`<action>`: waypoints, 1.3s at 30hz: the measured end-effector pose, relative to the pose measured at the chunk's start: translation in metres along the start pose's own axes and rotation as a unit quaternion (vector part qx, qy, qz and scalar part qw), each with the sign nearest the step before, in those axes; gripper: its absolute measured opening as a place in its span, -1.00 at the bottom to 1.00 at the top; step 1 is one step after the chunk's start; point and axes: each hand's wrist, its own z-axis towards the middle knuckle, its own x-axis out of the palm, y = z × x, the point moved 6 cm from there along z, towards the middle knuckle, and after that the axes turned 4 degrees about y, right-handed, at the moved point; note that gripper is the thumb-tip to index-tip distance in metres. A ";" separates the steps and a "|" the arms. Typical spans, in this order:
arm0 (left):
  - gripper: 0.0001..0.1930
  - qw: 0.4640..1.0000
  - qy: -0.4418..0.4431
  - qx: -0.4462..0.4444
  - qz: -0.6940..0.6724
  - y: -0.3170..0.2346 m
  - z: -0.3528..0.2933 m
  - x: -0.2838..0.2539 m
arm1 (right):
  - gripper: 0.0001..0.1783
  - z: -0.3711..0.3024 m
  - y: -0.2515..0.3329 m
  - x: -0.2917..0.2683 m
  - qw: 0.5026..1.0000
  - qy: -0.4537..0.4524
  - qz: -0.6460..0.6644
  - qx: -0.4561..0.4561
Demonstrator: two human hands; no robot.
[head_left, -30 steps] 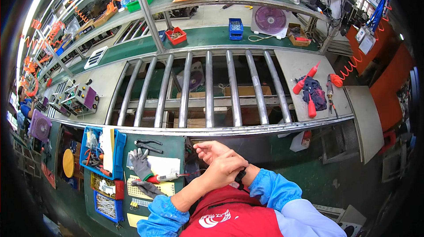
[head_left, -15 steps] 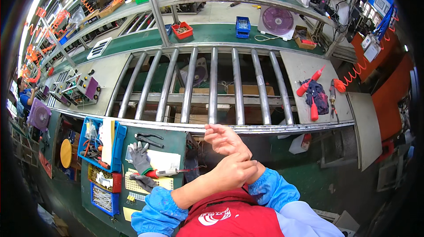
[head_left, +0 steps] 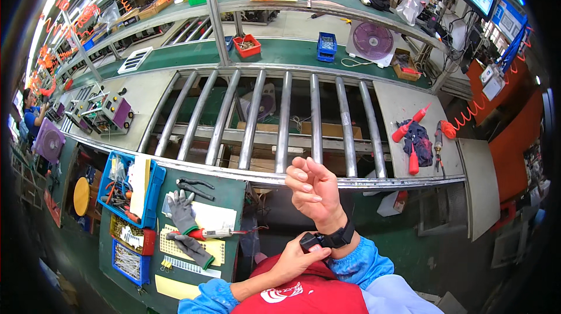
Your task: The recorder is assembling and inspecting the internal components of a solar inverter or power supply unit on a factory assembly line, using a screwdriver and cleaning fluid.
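Observation:
My right hand is raised in front of the roller conveyor, its fingers loosely bent and nothing in them. Around that wrist sits a black wristband with a small black box-shaped device on the inner side. My left hand reaches across from the lower left and grips this device between thumb and fingers. Blue sleeve covers end below both wrists. On the green bench to the left lie grey work gloves and a red-handled electric screwdriver.
Steel conveyor rollers run across ahead. Blue bins of tools and small parts stand at the left, near black-handled pliers. Red bottles, a dark cloth and a coiled-hose driver lie on the right board. A machine sits far left.
My right hand has lifted and turned, with its fingers curling. My left hand has moved down and left, and the black wristband and device now show. The view has shifted slightly.

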 end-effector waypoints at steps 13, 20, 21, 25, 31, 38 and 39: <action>-0.57 0.986 -0.079 -0.013 0.149 0.016 -0.012 -0.009 | -0.80 -0.005 0.013 -0.023 0.773 -0.246 -0.522 -0.264; -0.58 0.976 -0.078 0.010 0.202 0.016 -0.063 -0.088 | -0.80 -0.039 0.026 -0.069 0.808 -0.308 -0.497 -0.073; -0.63 0.964 -0.165 0.000 0.208 0.023 -0.093 -0.133 | -0.81 -0.055 0.034 -0.085 0.775 -0.333 -0.535 -0.051; -0.79 0.720 -0.673 0.001 0.170 0.054 -0.319 -0.264 | -0.81 -0.121 0.048 -0.144 0.722 -0.379 -0.577 0.037; -0.55 0.629 -0.693 -0.345 0.073 0.166 -0.476 -0.242 | -0.85 -0.186 0.040 -0.208 0.691 -0.475 -0.526 0.139; 0.04 0.582 -0.782 -0.222 -0.028 0.223 -0.418 -0.206 | -0.85 -0.137 -0.017 -0.209 0.681 -0.404 -0.574 0.208; 0.02 0.554 -0.818 -0.136 -0.075 0.227 -0.413 -0.205 | -0.84 -0.126 -0.026 -0.208 0.667 -0.380 -0.599 0.228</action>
